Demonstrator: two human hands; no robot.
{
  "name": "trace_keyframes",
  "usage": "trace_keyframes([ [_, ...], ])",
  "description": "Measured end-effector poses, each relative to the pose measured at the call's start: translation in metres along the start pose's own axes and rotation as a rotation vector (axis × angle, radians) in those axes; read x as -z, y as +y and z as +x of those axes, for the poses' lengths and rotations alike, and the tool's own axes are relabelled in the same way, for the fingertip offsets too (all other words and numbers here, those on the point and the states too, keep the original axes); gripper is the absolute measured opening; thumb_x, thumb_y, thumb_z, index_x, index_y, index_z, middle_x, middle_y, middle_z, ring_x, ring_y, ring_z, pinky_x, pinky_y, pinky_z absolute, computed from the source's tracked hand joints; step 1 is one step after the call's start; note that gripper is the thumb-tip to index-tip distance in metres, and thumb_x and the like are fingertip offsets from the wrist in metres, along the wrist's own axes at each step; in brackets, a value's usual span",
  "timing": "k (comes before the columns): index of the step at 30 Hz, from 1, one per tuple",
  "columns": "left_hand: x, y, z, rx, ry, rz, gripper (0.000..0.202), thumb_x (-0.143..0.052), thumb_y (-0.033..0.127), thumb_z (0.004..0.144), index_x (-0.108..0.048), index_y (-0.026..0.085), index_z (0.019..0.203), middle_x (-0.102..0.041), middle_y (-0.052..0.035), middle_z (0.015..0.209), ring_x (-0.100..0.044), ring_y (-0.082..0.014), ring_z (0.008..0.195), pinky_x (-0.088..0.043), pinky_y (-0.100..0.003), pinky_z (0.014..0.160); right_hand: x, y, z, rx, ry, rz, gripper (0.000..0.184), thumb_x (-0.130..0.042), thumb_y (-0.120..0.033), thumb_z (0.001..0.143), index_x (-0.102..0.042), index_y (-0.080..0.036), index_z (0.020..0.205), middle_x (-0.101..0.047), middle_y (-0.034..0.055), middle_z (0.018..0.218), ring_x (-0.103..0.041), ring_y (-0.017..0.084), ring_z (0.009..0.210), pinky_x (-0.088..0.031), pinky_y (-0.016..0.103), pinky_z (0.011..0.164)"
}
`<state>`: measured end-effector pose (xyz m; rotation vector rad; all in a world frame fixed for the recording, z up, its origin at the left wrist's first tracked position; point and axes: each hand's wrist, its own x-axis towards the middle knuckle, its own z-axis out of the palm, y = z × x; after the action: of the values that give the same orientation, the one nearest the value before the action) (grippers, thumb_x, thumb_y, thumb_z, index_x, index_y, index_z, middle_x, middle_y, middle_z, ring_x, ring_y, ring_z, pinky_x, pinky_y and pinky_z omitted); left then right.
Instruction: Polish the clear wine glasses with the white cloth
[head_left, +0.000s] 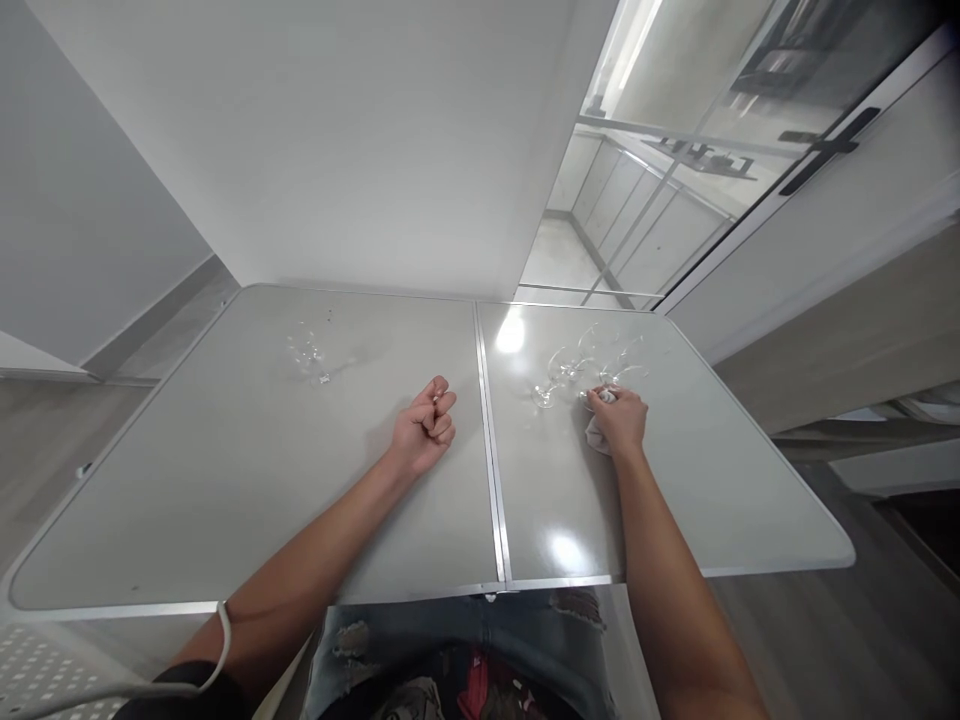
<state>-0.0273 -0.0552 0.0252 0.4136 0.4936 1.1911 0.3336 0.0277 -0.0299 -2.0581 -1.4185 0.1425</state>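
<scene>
Both bare forearms reach forward over the table (pixel 225 480). The left hand (pixel 424 425) rests in a loose fist beside the middle seam. The right hand (pixel 619 420) lies palm down, fingers bunched.

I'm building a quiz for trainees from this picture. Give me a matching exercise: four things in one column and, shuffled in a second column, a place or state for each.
1. left hand
2. right hand
3. lone glass
4. glass cluster

a. clear, on the right half of the table
b. clenched, empty
c. clear, on the left half
d. holds a white cloth

Pairs: 1-b, 2-d, 3-c, 4-a.
</scene>
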Motion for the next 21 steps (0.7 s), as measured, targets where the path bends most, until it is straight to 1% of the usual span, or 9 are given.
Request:
trace_keyframes([
  [4,0.0,0.001,0.001,-0.008,-0.009,0.056,0.048,-0.049,-0.001,0.052,-0.047,0.025,0.093,-0.02,0.0087,0.067,-0.006,-0.0039,0.041,-0.009,-0.021,0.037,0.001,-0.003,-0.001,-0.007,-0.008,-0.01,0.032,-0.06,-0.044,0.075,-0.078,-0.019,0.084,-0.077,0.0137,0.089,-0.067,0.028,0.083,-0.049,0.034,0.078],
  [6,-0.002,0.005,0.002,-0.034,0.019,0.082,0.047,-0.054,0.0,0.057,-0.048,0.025,0.097,-0.025,0.0097,0.068,-0.006,-0.0029,0.041,-0.009,-0.02,0.036,0.003,-0.005,-0.002,-0.019,-0.004,-0.008,0.032,-0.06,-0.043,0.075,-0.078,-0.019,0.083,-0.077,0.0137,0.087,-0.068,0.028,0.082,-0.049,0.034,0.077],
  [8,-0.005,0.012,0.002,-0.119,0.066,0.131,0.044,-0.061,0.004,0.062,-0.05,0.026,0.099,-0.03,0.01,0.07,-0.008,-0.0018,0.041,-0.012,-0.018,0.037,0.003,-0.006,-0.003,-0.023,-0.005,-0.007,0.031,-0.059,-0.043,0.075,-0.077,-0.019,0.081,-0.077,0.0133,0.085,-0.067,0.028,0.08,-0.048,0.034,0.076],
  [10,-0.004,0.021,0.001,-0.3,0.142,0.234,0.038,-0.066,0.009,0.068,-0.052,0.026,0.099,-0.036,0.009,0.073,-0.014,-0.0016,0.043,-0.018,-0.016,0.04,0.003,-0.006,-0.003,-0.014,-0.009,-0.009,0.029,-0.059,-0.042,0.076,-0.077,-0.019,0.079,-0.077,0.0128,0.083,-0.067,0.028,0.078,-0.048,0.034,0.074],
  [12,0.002,0.031,0.0,-0.556,0.285,0.426,0.031,-0.068,0.013,0.072,-0.053,0.025,0.096,-0.041,0.0065,0.076,-0.025,-0.003,0.048,-0.026,-0.016,0.046,0.002,-0.004,-0.002,0.005,-0.012,-0.006,0.029,-0.059,-0.042,0.075,-0.077,-0.02,0.08,-0.077,0.0123,0.083,-0.067,0.028,0.077,-0.048,0.034,0.074],
  [14,0.013,0.044,-0.001,-0.812,0.503,0.688,0.025,-0.07,0.014,0.075,-0.053,0.023,0.091,-0.044,0.0036,0.081,-0.037,-0.006,0.058,-0.035,-0.018,0.056,0.0,-0.003,-0.002,0.015,-0.003,-0.005,0.029,-0.06,-0.042,0.074,-0.078,-0.02,0.081,-0.077,0.0127,0.083,-0.067,0.028,0.077,-0.048,0.035,0.074],
  [16,0.026,0.058,-0.003,-1.005,0.744,0.946,0.021,-0.07,0.018,0.078,-0.053,0.021,0.088,-0.046,0.0002,0.087,-0.047,-0.0112,0.073,-0.043,-0.023,0.07,0.0,-0.004,-0.001,0.001,0.004,-0.013,0.031,-0.061,-0.043,0.073,-0.078,-0.019,0.081,-0.077,0.0138,0.084,-0.067,0.029,0.078,-0.049,0.036,0.075],
  [19,0.042,0.082,-0.007,-1.21,1.091,1.204,0.026,-0.068,0.024,0.081,-0.05,0.021,0.099,-0.05,-0.0067,0.102,-0.052,-0.0216,0.1,-0.043,-0.039,0.097,0.001,-0.008,-0.003,-0.041,-0.004,-0.028,0.032,-0.059,-0.043,0.076,-0.079,-0.019,0.083,-0.077,0.0154,0.09,-0.068,0.03,0.081,-0.048,0.037,0.076],
  [21,0.049,0.097,-0.008,-1.251,1.261,1.297,0.048,-0.073,0.03,0.079,-0.045,0.019,0.116,-0.048,-0.0114,0.117,-0.051,-0.0263,0.112,-0.037,-0.048,0.106,0.002,-0.01,-0.003,-0.058,-0.014,-0.033,0.033,-0.059,-0.043,0.076,-0.079,-0.019,0.085,-0.077,0.0159,0.093,-0.068,0.03,0.083,-0.048,0.037,0.076],
])
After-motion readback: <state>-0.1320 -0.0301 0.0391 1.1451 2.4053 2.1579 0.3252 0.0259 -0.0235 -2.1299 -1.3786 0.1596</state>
